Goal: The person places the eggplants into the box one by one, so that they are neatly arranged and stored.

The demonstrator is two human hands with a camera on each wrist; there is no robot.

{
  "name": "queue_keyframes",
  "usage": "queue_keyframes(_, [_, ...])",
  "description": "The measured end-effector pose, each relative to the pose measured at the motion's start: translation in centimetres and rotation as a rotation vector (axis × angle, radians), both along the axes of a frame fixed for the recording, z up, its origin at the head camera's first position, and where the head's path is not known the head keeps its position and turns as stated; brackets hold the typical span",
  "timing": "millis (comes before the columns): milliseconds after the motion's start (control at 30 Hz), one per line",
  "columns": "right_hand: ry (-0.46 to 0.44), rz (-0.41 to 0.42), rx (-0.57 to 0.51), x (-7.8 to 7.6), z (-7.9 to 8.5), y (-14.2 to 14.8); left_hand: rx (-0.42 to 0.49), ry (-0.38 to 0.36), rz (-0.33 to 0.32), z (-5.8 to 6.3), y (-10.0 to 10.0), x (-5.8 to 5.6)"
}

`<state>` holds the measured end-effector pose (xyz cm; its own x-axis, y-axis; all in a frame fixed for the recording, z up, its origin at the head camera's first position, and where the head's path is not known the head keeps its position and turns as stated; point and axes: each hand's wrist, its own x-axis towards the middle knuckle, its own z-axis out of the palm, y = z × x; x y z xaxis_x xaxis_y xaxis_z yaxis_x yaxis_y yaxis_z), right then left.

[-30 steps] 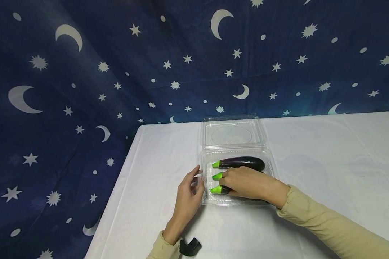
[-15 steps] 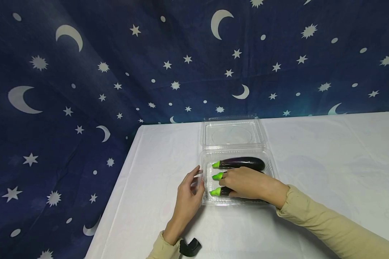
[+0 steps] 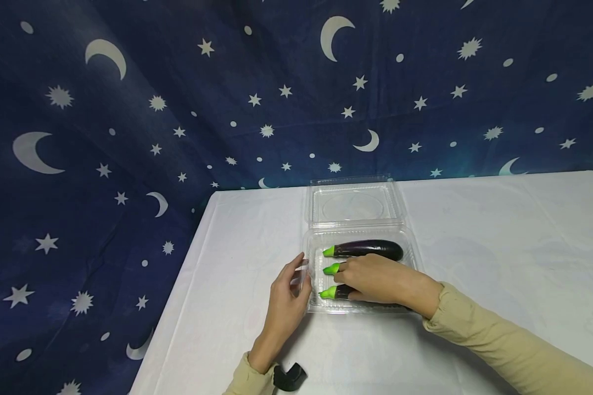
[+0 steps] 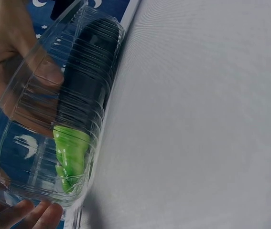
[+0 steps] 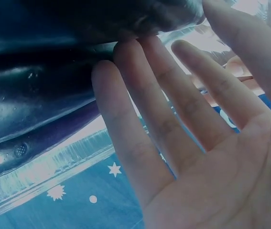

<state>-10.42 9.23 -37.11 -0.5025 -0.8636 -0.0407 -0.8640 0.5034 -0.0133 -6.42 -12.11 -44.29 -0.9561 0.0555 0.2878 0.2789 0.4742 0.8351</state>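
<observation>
Several purple-black eggplants with bright green caps lie side by side in the clear plastic clamshell container [image 3: 310, 304]. The far eggplant [image 3: 368, 248] is fully seen in the head view. My right hand [image 3: 382, 278] covers much of the middle eggplant [image 3: 331, 269] and the near eggplant [image 3: 343, 292]. In the right wrist view its fingers look nearly straight, with fingertips [image 5: 107, 76] touching the eggplants; the thumb tip is cut off. My left hand [image 3: 286, 302] touches the container's left side with relaxed fingers; several fingertips [image 4: 49, 215] rest by its wall in the left wrist view.
The container's lid [image 3: 353, 206] is folded back toward the dark blue star-and-moon curtain [image 3: 286, 137]. Everything stands on a white-covered table [image 3: 499, 247]. A small black curved object [image 3: 290, 377] is beside the left cuff.
The near eggplant has shifted slightly toward me since one second ago, with the right hand over it. The left hand and the container stay in place.
</observation>
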Motion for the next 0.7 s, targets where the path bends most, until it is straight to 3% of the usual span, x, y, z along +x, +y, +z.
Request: queue_keyframes(700, [0.046,-0.025,-0.075,0.0,1.1,1.4,-0.006,-0.011,-0.001,0.4,-0.6,-0.5])
